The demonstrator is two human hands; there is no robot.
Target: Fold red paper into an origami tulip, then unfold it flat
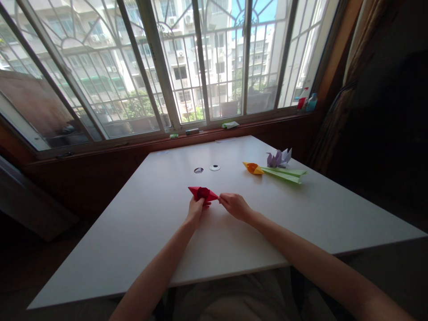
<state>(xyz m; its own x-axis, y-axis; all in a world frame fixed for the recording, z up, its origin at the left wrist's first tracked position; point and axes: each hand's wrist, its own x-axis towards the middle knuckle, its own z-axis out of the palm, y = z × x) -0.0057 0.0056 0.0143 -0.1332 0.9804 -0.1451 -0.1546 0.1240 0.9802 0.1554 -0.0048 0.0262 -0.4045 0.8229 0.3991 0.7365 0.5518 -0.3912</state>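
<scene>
A red folded paper boat (203, 193), pointed at both ends and hollow in the middle, is held just above the near half of the white table (140, 232). My left hand (198, 207) grips it from below, thumb at the opening and fingers behind. My right hand (233, 203) pinches the boat's right tip between thumb and fingers. Farther right lie a yellow paper boat (253, 168), a green pleated paper piece (284, 173) and some purple folded paper figures (279, 158).
Two round holes, the right one (214, 168) with a black centre, sit in the tabletop beyond my hands. Small items, including a green-and-white packet (230, 125), lie on the sill of the barred window. Red and blue bottles (311, 102) stand at its right end, near a curtain (347, 98).
</scene>
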